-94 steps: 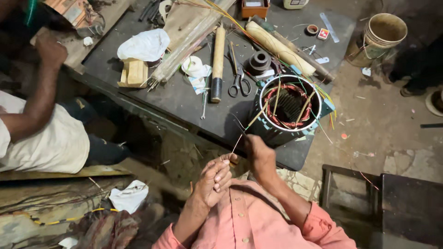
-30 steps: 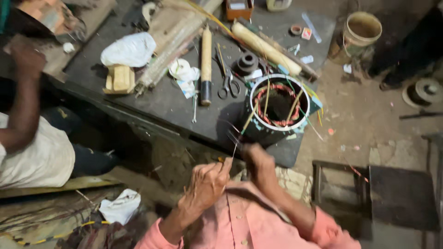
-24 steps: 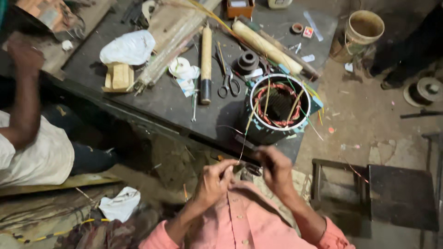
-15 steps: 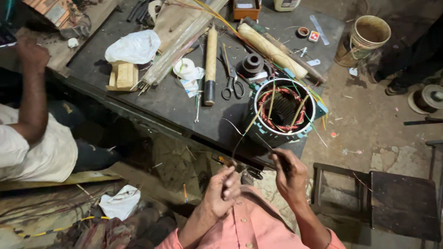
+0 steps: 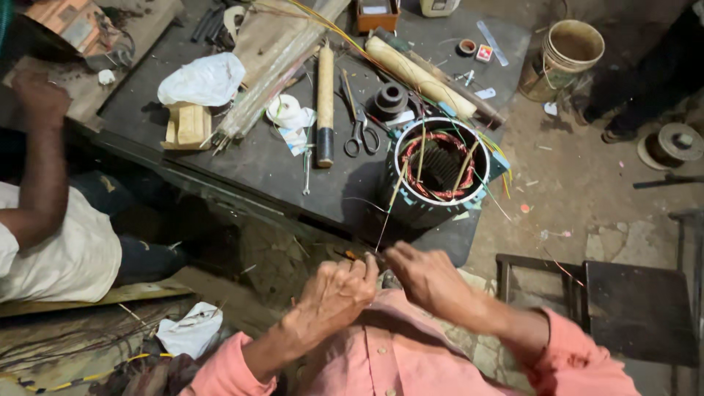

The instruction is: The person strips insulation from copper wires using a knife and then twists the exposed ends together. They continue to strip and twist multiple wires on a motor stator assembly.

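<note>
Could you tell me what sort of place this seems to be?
Probably a small motor-repair workshop: an opened motor stator with copper windings sits on a cluttered dark workbench beside scissors and a wooden mallet.

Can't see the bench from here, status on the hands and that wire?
Left hand and right hand close together, pinching a thin wire. Wire runs up to the motor stator on the workbench. Scissors beside it, nothing blocking.

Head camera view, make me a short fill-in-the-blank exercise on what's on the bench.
1. The motor stator holds ____-coloured copper windings.
2. Both hands, left hand and right hand, pinch a thin ____.
3. The scissors lie between the stator and the wooden ____.

Missing words: red; wire; mallet
</note>
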### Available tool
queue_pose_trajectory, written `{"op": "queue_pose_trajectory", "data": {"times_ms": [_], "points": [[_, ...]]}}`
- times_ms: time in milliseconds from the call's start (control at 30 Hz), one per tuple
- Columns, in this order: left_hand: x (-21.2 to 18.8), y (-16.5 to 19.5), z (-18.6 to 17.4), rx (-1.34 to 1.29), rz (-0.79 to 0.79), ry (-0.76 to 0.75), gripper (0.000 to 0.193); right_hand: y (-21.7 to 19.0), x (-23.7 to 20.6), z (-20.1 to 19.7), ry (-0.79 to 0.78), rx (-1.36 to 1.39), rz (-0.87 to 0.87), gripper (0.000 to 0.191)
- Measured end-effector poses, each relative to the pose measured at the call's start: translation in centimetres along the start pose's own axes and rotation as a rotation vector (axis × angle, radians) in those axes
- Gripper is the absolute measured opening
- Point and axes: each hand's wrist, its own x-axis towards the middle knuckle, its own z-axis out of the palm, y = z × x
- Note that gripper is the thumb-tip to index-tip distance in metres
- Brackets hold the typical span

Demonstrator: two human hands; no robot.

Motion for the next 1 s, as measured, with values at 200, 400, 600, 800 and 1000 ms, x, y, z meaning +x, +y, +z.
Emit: {"op": "queue_pose_trajectory", "data": {"times_ms": [200, 400, 600, 800, 1000], "points": [[-0.6, 0.2, 0.9, -0.172, -0.135, 0.018, 0.042, 1.7, -0.8, 3.3, 0.23, 0.069, 0.186, 0.012], [-1.4, 0.7, 1.3, -0.301, -0.222, 0.14, 0.039, 0.1, -0.7, 3.6, 0.478, 0.14, 0.093, 0.029], [-1.8, 0.4, 1.8, -0.345, -0.261, 0.196, 0.039, -1.1, -0.5, 4.9, 0.446, 0.26, 0.073, 0.033], [-1.8, 0.5, 2.2, -0.328, -0.308, 0.152, 0.037, -1.1, -0.1, 5.4, 0.525, 0.246, 0.088, 0.037], [-2.1, 0.1, 2.4, -0.38, -0.304, 0.127, 0.033, -1.6, 0.3, 5.2, 0.659, 0.217, 0.109, 0.04]]}}
